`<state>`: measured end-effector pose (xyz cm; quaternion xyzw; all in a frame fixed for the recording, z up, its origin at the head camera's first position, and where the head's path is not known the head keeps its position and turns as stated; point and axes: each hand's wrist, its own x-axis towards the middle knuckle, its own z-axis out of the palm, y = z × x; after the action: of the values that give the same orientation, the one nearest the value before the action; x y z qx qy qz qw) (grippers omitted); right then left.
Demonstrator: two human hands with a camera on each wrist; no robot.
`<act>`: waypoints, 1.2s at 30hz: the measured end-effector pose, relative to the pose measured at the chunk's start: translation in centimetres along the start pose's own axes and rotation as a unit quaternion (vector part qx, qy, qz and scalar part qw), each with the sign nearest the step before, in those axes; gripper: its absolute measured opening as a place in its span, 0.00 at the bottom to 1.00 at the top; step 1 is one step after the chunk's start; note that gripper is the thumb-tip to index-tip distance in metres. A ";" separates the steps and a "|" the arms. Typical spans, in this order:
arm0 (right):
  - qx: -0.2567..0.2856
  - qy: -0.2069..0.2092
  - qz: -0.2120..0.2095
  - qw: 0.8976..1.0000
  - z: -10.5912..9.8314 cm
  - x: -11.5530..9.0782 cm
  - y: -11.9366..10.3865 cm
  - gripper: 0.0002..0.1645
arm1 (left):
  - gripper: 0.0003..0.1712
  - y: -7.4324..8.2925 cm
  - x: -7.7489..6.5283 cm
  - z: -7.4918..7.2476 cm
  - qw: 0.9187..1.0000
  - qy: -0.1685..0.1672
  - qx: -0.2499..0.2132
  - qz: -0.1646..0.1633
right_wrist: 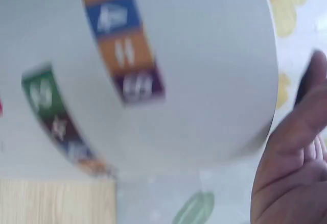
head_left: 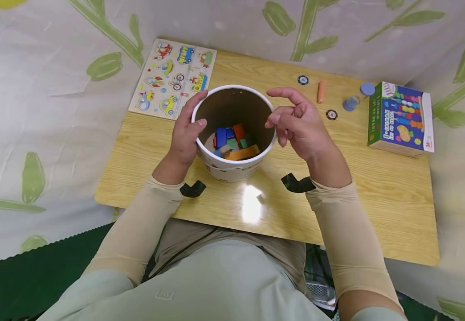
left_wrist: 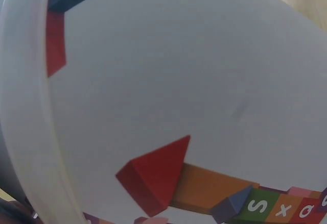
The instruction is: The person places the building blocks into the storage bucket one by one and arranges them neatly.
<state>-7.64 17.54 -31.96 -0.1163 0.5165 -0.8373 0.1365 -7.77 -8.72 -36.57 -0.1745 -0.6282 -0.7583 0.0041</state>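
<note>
A white bucket with printed pictures of coloured blocks on its outer wall is in front of me, its mouth towards the head view. Several coloured toy blocks, blue, red, green and orange among them, lie at its bottom. My left hand grips the rim on the left, thumb over the edge and fingers along the outside. At the right rim is my right hand, index finger stretched out and the other fingers loosely bent. In the right wrist view, that hand appears beside the bucket's wall.
A wooden picture puzzle board lies at the table's back left. Towards the back right are two poker chips, an orange stick, a small blue-based container, a round blue lid and a colourful toy box.
</note>
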 end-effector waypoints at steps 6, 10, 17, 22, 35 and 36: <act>-0.076 0.191 0.021 0.978 -4.4 1.5 2.2 0.21 | 0.34 0.0 0.0 -0.2 1.000 -0.002 -0.007 0.004; -0.145 0.290 0.091 0.941 -8.0 2.5 5.4 0.21 | 0.34 0.0 -0.1 -0.3 1.000 0.001 -0.003 -0.001; -0.207 0.348 0.156 0.901 -11.9 4.1 10.8 0.27 | 0.34 0.0 -0.3 -0.5 1.000 -0.002 -0.002 0.009; -0.292 0.356 0.180 0.870 -13.1 5.0 13.1 0.28 | 0.34 0.1 -0.3 -0.5 1.000 -0.002 0.005 0.012; -0.450 0.354 0.199 0.795 -13.1 5.1 13.0 0.26 | 0.34 0.0 -0.1 -0.2 1.000 -0.009 -0.013 0.014; -0.431 0.354 0.193 0.807 -12.9 4.9 12.7 0.27 | 0.34 0.0 0.0 -0.2 1.000 -0.008 -0.011 0.015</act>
<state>-15.19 21.19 -48.73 0.2435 0.8488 -0.4677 0.0389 -7.80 -8.94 -36.61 -0.1899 -0.6169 -0.7637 0.0083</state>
